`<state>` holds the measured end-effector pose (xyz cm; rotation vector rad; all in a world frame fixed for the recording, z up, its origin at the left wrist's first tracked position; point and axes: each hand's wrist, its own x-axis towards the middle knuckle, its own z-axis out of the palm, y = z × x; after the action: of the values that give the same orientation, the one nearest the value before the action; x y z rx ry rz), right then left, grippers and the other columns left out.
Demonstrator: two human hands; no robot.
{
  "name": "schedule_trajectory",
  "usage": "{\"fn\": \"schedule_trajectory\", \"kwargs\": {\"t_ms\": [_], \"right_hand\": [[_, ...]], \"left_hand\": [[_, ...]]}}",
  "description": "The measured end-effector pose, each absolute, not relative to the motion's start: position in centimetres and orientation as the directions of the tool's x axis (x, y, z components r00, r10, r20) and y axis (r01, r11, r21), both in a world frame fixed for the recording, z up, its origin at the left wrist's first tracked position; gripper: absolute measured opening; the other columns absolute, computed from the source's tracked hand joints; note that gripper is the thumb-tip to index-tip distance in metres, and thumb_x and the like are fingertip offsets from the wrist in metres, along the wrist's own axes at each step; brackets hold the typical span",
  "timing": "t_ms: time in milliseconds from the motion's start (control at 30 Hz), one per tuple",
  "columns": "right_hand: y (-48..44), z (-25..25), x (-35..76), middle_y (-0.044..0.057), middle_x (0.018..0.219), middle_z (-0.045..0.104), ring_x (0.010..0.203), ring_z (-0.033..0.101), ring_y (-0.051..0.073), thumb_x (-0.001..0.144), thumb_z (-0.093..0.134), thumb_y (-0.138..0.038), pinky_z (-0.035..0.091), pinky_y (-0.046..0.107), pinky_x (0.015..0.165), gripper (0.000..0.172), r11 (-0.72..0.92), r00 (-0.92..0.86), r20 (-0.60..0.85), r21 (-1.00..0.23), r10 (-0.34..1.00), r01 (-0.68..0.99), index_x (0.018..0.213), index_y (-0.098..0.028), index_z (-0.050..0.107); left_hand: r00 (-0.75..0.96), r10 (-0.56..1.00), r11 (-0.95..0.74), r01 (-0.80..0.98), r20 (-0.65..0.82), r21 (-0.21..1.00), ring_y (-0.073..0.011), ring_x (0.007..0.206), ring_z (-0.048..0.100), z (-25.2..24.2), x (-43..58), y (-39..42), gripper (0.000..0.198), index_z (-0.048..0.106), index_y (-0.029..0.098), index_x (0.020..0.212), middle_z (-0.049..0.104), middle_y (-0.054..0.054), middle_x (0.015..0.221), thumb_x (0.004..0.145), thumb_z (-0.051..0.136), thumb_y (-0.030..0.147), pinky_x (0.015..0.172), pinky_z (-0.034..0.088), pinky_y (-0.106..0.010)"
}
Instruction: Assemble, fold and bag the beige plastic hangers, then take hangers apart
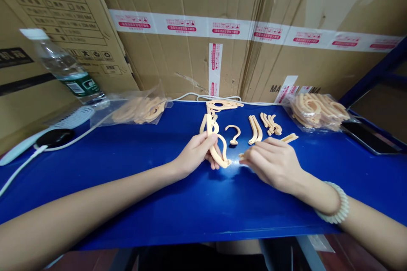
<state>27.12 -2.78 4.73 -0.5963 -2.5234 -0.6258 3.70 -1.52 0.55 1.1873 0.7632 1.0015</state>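
Note:
My left hand (203, 150) is closed round a peach plastic hanger part (216, 157), a looped frame with curved arms. Its lower tip points toward my right hand (273, 163), which pinches a slim peach plastic hanger arm (290, 138). One end of that arm pokes out behind the knuckles and a short end shows at the fingertips; the fingers hide its middle. A small gap separates the two held parts. On the blue table (190, 207), just beyond my hands, lie a peach hanger hook (233, 134), a pair of curved arms (255, 129) and several shorter curved pieces (271, 123).
Peach hanger frames (224, 104) lie at the back centre. Bags of peach parts stand left (143, 107) and right (318, 110). A phone (372, 136) is far right. At left are a water bottle (68, 69), a hairbrush (68, 119) and a black disc (54, 138) with a white cable.

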Motion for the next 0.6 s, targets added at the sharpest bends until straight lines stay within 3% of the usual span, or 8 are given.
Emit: {"fn": "schedule_trajectory", "kwargs": {"t_ms": [133,233,300,400,600], "right_hand": [[-0.6,5.2,28.8,0.005,0.091,0.073,0.082,0.063,0.019,0.1,0.055,-0.025,0.043,0.035,0.08,0.01,0.782,-0.681,0.608,0.153,0.408,0.604,0.108,-0.02,0.06],[0.8,5.1,29.6,0.006,0.099,0.074,0.104,0.062,0.026,0.098,0.054,-0.019,0.038,0.049,0.103,0.013,0.751,-0.635,0.623,0.111,0.457,0.651,0.107,-0.024,0.062],[1.3,4.8,29.8,0.005,0.103,0.074,0.114,0.06,0.026,0.098,0.053,-0.015,0.032,0.054,0.11,0.016,0.768,-0.633,0.608,0.058,0.479,0.637,0.105,-0.025,0.062],[1.7,4.1,29.6,0.006,0.106,0.074,0.115,0.062,0.024,0.099,0.05,-0.014,0.035,0.052,0.11,0.017,0.816,-0.673,0.554,-0.02,0.489,0.577,0.106,-0.023,0.062],[2.2,3.1,29.0,0.011,0.103,0.072,0.1,0.066,0.024,0.099,0.051,-0.017,0.05,0.044,0.091,0.016,0.844,-0.726,0.45,-0.143,0.52,0.517,0.102,-0.018,0.066]], "left_hand": [[0.447,0.894,0.053,-0.178,0.032,0.983,-0.0133,0.044,0.063,0.8,3.8,-1.7,0.045,0.052,0.015,0.076,0.07,-0.008,0.06,0.09,0.062,0.056,0.042,0.05,-0.02],[0.456,0.889,0.048,-0.163,0.032,0.986,-0.0134,0.045,0.064,0.9,3.8,-1.8,0.043,0.053,0.015,0.075,0.071,-0.009,0.061,0.092,0.06,0.054,0.043,0.05,-0.021],[0.46,0.887,0.051,-0.158,0.028,0.986,-0.0137,0.045,0.064,1.0,3.7,-1.8,0.042,0.053,0.015,0.076,0.071,-0.009,0.061,0.093,0.06,0.052,0.043,0.05,-0.021],[0.465,0.885,0.051,-0.16,0.03,0.986,-0.0135,0.045,0.064,1.0,3.7,-1.8,0.041,0.053,0.015,0.076,0.071,-0.008,0.061,0.094,0.059,0.051,0.043,0.05,-0.021],[0.465,0.885,0.051,-0.149,0.025,0.988,-0.0137,0.045,0.064,1.0,3.7,-1.7,0.04,0.053,0.015,0.077,0.071,-0.008,0.062,0.094,0.059,0.051,0.044,0.051,-0.022]]}}
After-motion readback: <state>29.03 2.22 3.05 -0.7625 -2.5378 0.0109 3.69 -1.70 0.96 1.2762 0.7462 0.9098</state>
